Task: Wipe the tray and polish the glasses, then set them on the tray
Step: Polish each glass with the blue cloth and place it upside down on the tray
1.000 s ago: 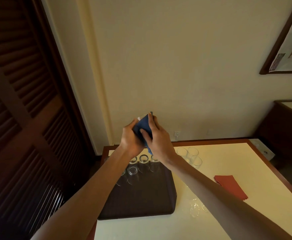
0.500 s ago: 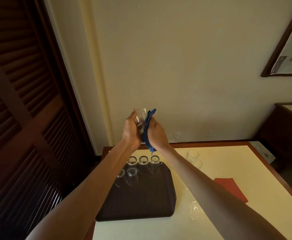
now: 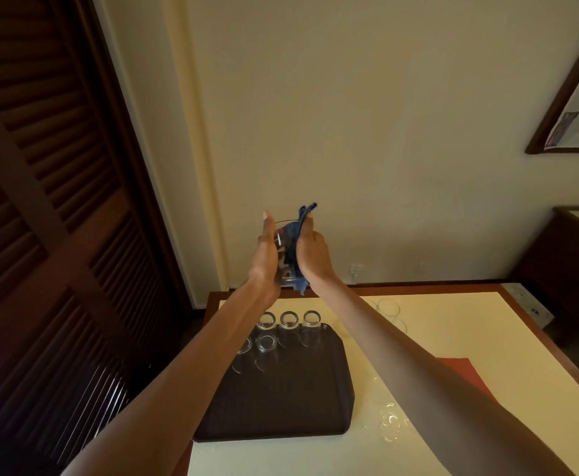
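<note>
Raised in front of the wall, my left hand (image 3: 268, 250) grips a clear glass (image 3: 284, 245). My right hand (image 3: 312, 254) holds a blue cloth (image 3: 298, 231) against the glass's right side, and part of the cloth sits inside the glass. Below, a dark brown tray (image 3: 291, 400) lies on the cream table (image 3: 452, 341). Several upturned clear glasses (image 3: 288, 321) stand in rows at the tray's far end. More clear glasses (image 3: 389, 309) stand on the table right of the tray, partly hidden by my right arm. Another glass (image 3: 389, 424) lies near the tray's front right corner.
A red cloth (image 3: 466, 369) lies on the table to the right, partly under my right arm. Dark louvred doors (image 3: 41, 235) fill the left side. A framed picture (image 3: 576, 97) hangs at the upper right, above a dark side cabinet (image 3: 569, 269).
Both hands have lifted the glass and cloth higher. The cloth, which covered the glass, now bunches at the glass's right side, and the glass shows.
</note>
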